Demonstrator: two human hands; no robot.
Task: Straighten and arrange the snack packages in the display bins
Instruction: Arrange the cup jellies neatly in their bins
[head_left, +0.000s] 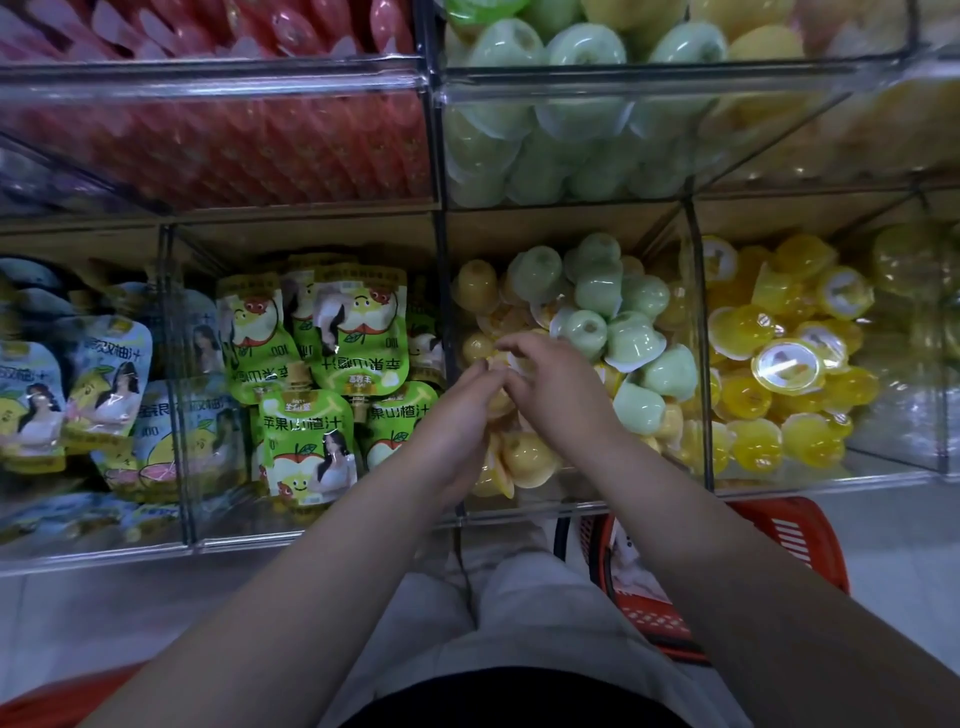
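Observation:
Both my hands are inside the middle clear bin (693, 364) of the lower shelf, among jelly cups. My left hand (457, 421) reaches in with straight fingers that touch the pale yellow cups (524, 457) on the bin's left side. My right hand (556, 384) has curled fingers over a yellow cup; its fingertips meet those of the left hand, and the cup beneath is mostly hidden. Green jelly cups (618, 322) are heaped on the right of the same bin.
Left of this bin stand green juice pouches (306, 364) and blue-yellow pouches (78, 384). To the right lies a bin of bright yellow cups (789, 374). The upper shelf holds red packets (234, 140) and green cups (561, 124). A red basket (779, 545) sits on the floor by my legs.

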